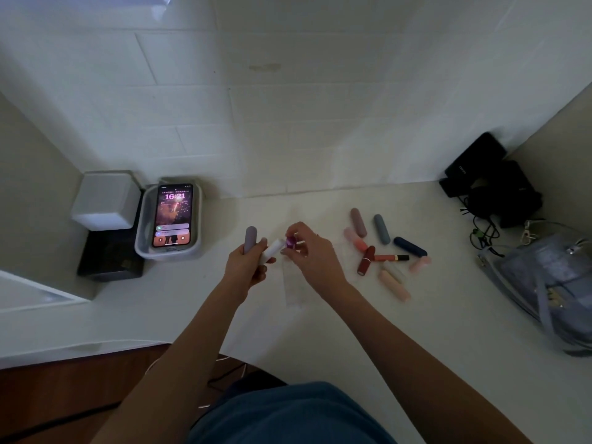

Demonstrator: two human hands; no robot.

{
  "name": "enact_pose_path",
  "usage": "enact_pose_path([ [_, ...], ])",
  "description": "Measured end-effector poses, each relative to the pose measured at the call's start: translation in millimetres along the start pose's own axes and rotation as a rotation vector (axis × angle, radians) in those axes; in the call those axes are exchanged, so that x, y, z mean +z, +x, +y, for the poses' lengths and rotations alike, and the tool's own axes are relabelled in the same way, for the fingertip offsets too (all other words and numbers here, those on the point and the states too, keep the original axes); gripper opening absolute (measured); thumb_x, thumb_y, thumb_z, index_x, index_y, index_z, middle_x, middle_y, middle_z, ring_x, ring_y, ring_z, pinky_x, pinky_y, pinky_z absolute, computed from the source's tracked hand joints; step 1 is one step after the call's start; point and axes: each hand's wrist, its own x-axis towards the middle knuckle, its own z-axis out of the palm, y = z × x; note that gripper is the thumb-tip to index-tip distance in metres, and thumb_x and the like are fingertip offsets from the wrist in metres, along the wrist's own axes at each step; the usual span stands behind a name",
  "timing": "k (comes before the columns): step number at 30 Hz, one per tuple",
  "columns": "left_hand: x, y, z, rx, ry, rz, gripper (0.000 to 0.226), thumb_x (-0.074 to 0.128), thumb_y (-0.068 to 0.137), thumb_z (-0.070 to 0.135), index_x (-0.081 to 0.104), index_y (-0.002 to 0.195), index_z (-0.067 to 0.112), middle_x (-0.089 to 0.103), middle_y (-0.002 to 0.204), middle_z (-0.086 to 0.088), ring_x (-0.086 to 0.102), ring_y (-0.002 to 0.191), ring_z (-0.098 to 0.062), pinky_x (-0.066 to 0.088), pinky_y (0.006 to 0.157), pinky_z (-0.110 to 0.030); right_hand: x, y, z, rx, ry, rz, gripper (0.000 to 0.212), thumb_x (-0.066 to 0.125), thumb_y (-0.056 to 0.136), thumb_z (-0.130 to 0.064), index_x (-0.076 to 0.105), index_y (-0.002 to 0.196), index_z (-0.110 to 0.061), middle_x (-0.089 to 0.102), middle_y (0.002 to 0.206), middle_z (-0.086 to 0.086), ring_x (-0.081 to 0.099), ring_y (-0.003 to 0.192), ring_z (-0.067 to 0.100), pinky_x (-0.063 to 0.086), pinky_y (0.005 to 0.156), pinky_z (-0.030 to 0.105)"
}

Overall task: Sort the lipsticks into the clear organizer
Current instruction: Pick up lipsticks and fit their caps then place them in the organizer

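Left hand (246, 267) is curled around a lilac lipstick (250, 239) and a white tube (272, 250); right hand (312, 254) pinches the tube's purple tip (290, 242)

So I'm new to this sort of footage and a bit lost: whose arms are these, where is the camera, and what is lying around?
One picture, from a camera worn on a person's head, looking down at their bare arms over a white counter. The left hand grips a lilac cap and a white lipstick tube; the right hand pinches the tube's purple tip. To the right lies a loose pile of coloured lipsticks. A faint clear organizer sits below the hands. On the left, a lit phone rests in a grey tray.
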Motion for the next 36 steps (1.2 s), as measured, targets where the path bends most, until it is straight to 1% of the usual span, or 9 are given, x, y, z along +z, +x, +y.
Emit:
enact_pose_path([
  [5,0,-2,5,-0.024,-0.006,-0.032,0.035,0.055,0.091,0.041,0.057,0.102,0.007,0.061,0.074,-0.006,0.040,0.047,-0.010,0.038,0.040,-0.018,0,-1,2,0.013,0.040,-0.035,0.013,0.061,0.089,-0.018,0.050,0.096,-0.020,0.062,0.090,-0.006,0.062,0.090,0.012,0.054,0.085,0.038],
  [8,1,-2,6,-0.018,0.037,-0.070,0.044,0.048,0.090,0.052,0.060,0.087,0.010,0.053,0.067,-0.002,0.031,0.041,-0.008,0.027,0.034,-0.015,-3,-4,0,0.035,0.087,-0.013,0.010,0.055,0.093,-0.025,0.054,0.101,-0.021,0.067,0.096,-0.005,0.064,0.093,0.009,0.053,0.087,0.033],
  [16,15,-4,21,0.063,0.153,-0.149,0.051,0.040,0.088,0.062,0.052,0.079,0.013,0.048,0.060,-0.001,0.033,0.044,-0.009,0.029,0.040,-0.019,-14,7,-12,-0.005,0.093,0.018,0.026,0.049,0.096,-0.023,0.055,0.120,-0.028,0.066,0.112,-0.006,0.058,0.100,-0.004,0.038,0.080,-0.001],
  [19,23,-8,27,0.198,0.175,-0.106,0.038,0.049,0.090,0.049,0.056,0.077,0.013,0.052,0.064,-0.004,0.039,0.049,-0.012,0.033,0.047,-0.022,-17,13,-15,0.010,0.116,0.046,0.024,0.048,0.097,-0.024,0.057,0.119,-0.027,0.066,0.111,-0.003,0.058,0.093,-0.009,0.041,0.082,0.005],
  [23,33,-11,34,0.433,0.309,-0.031,0.021,0.055,0.092,0.030,0.060,0.084,0.011,0.059,0.068,0.001,0.054,0.056,-0.007,0.042,0.053,-0.018,-17,26,-18,0.060,0.118,0.102,0.028,0.052,0.091,-0.038,0.056,0.118,-0.038,0.067,0.112,-0.010,0.060,0.103,0.006,0.047,0.095,0.030],
  [28,43,-14,40,0.523,0.454,0.005,0.012,0.057,0.090,0.024,0.060,0.091,0.012,0.062,0.070,0.003,0.060,0.052,0.003,0.042,0.052,-0.010,-26,37,-30,0.108,0.236,0.086,0.025,0.060,0.088,-0.026,0.062,0.113,-0.030,0.071,0.107,-0.006,0.064,0.100,0.008,0.048,0.092,0.027],
  [32,37,-7,45,0.561,0.590,0.014,0.029,0.070,0.081,0.034,0.059,0.083,0.007,0.054,0.063,0.003,0.047,0.056,-0.011,0.034,0.056,-0.027,-38,38,-30,0.159,0.503,0.236,0.017,0.058,0.092,-0.017,0.060,0.108,-0.013,0.070,0.104,0.009,0.066,0.097,0.012,0.050,0.084,0.019],
  [34,34,-3,45,0.538,0.519,-0.019,0.024,0.072,0.080,0.028,0.061,0.077,0.007,0.049,0.061,0.003,0.040,0.056,-0.013,0.030,0.056,-0.028,-46,37,-26,0.234,0.595,0.261,0.021,0.052,0.096,-0.018,0.060,0.114,-0.011,0.069,0.105,0.007,0.066,0.091,0.004,0.050,0.077,0.008],
  [36,32,-4,48,0.425,0.322,-0.108,0.008,0.069,0.082,0.020,0.067,0.075,0.015,0.049,0.056,0.007,0.038,0.055,-0.013,0.032,0.054,-0.027,-50,35,-20,0.269,0.718,0.200,0.028,0.048,0.098,-0.015,0.056,0.123,-0.007,0.068,0.103,0.007,0.067,0.091,0.005,0.053,0.082,0.011],
])
